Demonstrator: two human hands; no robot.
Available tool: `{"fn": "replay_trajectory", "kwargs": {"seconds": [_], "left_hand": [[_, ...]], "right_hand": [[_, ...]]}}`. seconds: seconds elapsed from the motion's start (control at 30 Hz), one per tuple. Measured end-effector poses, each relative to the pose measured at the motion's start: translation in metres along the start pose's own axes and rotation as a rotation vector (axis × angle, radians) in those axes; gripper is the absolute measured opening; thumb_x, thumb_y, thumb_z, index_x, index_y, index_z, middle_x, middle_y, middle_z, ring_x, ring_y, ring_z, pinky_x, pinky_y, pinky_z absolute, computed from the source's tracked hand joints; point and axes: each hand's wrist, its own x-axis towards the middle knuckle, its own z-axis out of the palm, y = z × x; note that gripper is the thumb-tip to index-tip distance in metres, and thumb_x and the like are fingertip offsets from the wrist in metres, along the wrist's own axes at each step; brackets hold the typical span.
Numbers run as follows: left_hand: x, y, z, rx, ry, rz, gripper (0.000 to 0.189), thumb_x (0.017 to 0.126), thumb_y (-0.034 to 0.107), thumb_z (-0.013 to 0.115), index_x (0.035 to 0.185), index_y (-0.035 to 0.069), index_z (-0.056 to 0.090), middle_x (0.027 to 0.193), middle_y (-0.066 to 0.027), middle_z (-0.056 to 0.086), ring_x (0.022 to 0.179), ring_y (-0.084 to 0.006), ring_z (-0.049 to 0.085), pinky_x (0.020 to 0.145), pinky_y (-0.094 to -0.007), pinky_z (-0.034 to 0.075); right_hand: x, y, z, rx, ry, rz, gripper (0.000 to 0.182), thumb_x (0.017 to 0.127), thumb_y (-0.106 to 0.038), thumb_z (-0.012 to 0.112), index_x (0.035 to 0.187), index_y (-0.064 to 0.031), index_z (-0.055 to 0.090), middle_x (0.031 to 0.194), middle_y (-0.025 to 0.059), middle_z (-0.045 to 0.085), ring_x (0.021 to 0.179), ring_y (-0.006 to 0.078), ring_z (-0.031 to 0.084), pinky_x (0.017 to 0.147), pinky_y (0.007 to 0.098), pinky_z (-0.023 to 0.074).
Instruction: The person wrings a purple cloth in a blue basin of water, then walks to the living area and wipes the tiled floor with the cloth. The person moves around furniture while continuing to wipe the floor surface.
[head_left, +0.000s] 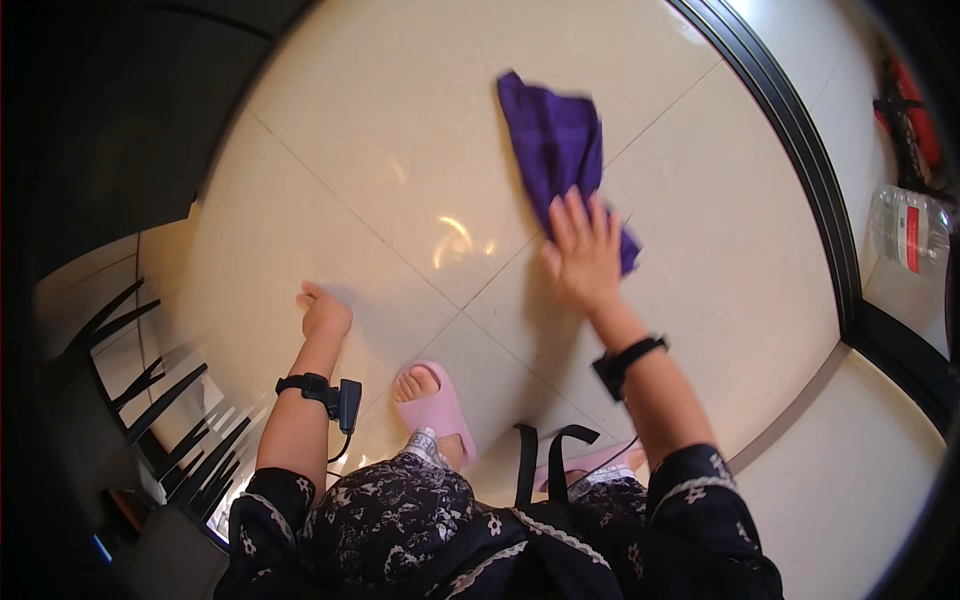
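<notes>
A crumpled purple cloth (559, 139) lies stretched out on the glossy cream tile floor (352, 135). My right hand (589, 255) rests flat over its near end, fingers extended and slightly apart, palm down. Part of the cloth under the palm is hidden. Off to the left, my left hand (326, 311) is above the floor, apart from the cloth. Its fingers are loosely bent and mostly hidden, with nothing visible in them. Each forearm wears a black strap, and the left one carries a small black device (349, 405) with a cable.
A black sliding-door track (806, 142) curves along the right. Beyond it lies a clear plastic bottle (910, 229) near a red and black item (911, 112). Dark furniture (142, 135) stands at left, above a black slatted rack (165, 405). My feet wear pink slides (442, 409).
</notes>
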Motion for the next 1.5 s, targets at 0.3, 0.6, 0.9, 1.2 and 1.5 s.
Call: {"fn": "replay_trajectory", "kwargs": {"seconds": [0.3, 0.6, 0.9, 1.2, 1.5], "left_hand": [[0.003, -0.006, 0.008, 0.032, 0.014, -0.011, 0.087, 0.084, 0.018, 0.05, 0.149, -0.002, -0.005, 0.155, -0.0272, 0.007, 0.128, -0.0389, 0.046, 0.102, -0.0414, 0.042], [0.032, -0.01, 0.018, -0.188, 0.08, 0.082, 0.083, 0.083, 0.018, 0.049, 0.149, 0.0, 0.004, 0.155, -0.0273, 0.009, 0.132, -0.0409, 0.039, 0.105, -0.0436, 0.038], [0.035, -0.012, 0.022, -0.374, 0.1, -0.038, 0.086, 0.082, 0.024, 0.056, 0.152, 0.012, 0.008, 0.158, -0.0174, -0.002, 0.141, -0.0444, 0.016, 0.111, -0.0565, 0.022], [-0.013, 0.03, -0.021, -0.279, 0.12, 0.191, 0.084, 0.085, 0.025, 0.055, 0.153, 0.016, 0.005, 0.158, -0.0194, 0.001, 0.142, -0.0464, 0.008, 0.111, -0.0598, 0.017], [-0.022, 0.046, -0.023, -0.051, 0.076, 0.249, 0.083, 0.086, 0.027, 0.052, 0.152, 0.007, 0.004, 0.153, -0.0318, 0.01, 0.135, -0.0559, 0.021, 0.113, -0.0538, 0.018]], "right_hand": [[-0.049, -0.015, -0.01, 0.086, -0.239, -0.326, 0.054, 0.079, -0.027, 0.06, 0.132, -0.0301, 0.053, 0.145, -0.0045, 0.043, 0.135, 0.025, 0.035, 0.111, 0.0488, 0.0265], [0.09, 0.057, 0.006, -0.168, 0.153, 0.008, 0.058, 0.089, -0.036, 0.054, 0.143, -0.0224, 0.04, 0.151, 0.0022, 0.034, 0.139, 0.0317, 0.029, 0.113, 0.0531, 0.0198], [-0.126, -0.025, -0.01, 0.139, -0.306, -0.417, 0.066, 0.076, -0.032, 0.062, 0.139, -0.0265, 0.045, 0.147, -0.0023, 0.039, 0.137, 0.0273, 0.032, 0.113, 0.0494, 0.0226], [-0.208, 0.195, -0.055, -0.152, 0.106, 0.641, 0.059, 0.084, -0.016, 0.056, 0.141, -0.0131, 0.041, 0.147, 0.0091, 0.039, 0.136, 0.0338, 0.033, 0.114, 0.0425, 0.0231], [-0.014, 0.272, -0.015, -0.363, 0.188, 1.597, 0.066, 0.086, -0.06, 0.042, 0.135, -0.0155, 0.037, 0.139, 0.0089, 0.04, 0.123, 0.0422, 0.042, 0.098, 0.0559, 0.0351]]}}
